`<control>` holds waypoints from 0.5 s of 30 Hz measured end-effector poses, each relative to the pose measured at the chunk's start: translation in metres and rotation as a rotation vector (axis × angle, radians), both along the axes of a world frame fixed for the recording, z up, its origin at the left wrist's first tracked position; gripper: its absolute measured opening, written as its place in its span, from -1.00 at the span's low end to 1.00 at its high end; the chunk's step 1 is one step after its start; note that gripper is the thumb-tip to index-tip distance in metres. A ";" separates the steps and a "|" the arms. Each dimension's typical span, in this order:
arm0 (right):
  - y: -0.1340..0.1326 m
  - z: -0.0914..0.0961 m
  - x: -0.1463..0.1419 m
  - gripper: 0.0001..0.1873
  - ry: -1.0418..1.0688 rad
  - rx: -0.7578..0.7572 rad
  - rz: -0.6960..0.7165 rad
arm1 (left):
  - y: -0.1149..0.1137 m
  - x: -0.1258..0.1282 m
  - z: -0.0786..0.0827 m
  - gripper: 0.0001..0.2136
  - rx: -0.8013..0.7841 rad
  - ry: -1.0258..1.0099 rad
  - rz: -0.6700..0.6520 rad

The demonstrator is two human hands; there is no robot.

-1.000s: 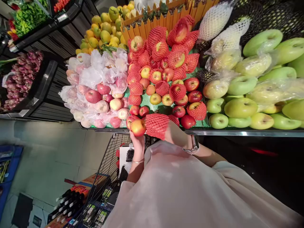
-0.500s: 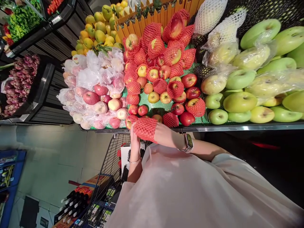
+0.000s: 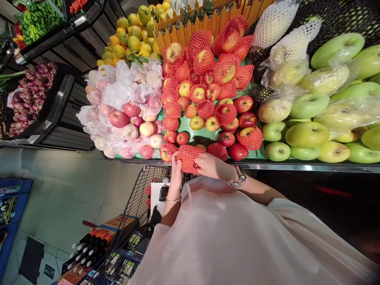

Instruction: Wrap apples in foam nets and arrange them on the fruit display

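A red foam fruit net (image 3: 189,157) is spread between my two hands at the front edge of the fruit stand. My left hand (image 3: 176,166), with a bracelet on its wrist, pinches the net's left end. On the other side my right hand (image 3: 210,164), with a watch on its wrist, has its fingers closed on the net's right end. Whether a fruit is inside the net cannot be made out. Just beyond lie red apples (image 3: 182,137), some bare and some in red nets, on a green mat (image 3: 194,138).
Bagged pink apples (image 3: 118,118) lie to the left, green apples (image 3: 305,134) to the right. A metal rail (image 3: 297,166) edges the stand. Below is a wire cart (image 3: 139,190). Onions (image 3: 32,95) and mangoes (image 3: 133,43) fill stands further left. Boxed bottles (image 3: 89,249) stand at lower left.
The net was drawn over my right hand; now that hand is out of its mesh and the net is stretched between both hands. The view has shifted slightly.
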State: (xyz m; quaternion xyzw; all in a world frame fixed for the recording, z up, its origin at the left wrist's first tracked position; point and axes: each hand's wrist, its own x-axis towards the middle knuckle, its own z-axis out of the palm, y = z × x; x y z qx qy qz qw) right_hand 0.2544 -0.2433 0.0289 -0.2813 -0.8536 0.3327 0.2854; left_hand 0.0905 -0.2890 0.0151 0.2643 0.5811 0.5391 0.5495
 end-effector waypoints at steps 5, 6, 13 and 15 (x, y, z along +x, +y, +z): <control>0.003 0.004 0.014 -0.67 0.138 0.042 -0.108 | 0.008 0.004 0.011 -0.50 -0.070 -0.308 0.099; 0.003 0.004 0.015 -0.67 0.127 0.045 -0.131 | 0.009 0.003 0.014 -0.50 -0.059 -0.334 0.080; 0.001 -0.008 0.014 -0.71 0.193 0.119 -0.148 | 0.010 0.004 0.025 -0.47 -0.120 -0.496 -0.037; 0.002 -0.013 0.013 -0.76 0.238 0.115 -0.165 | 0.011 0.009 0.026 -0.48 -0.135 -0.513 -0.028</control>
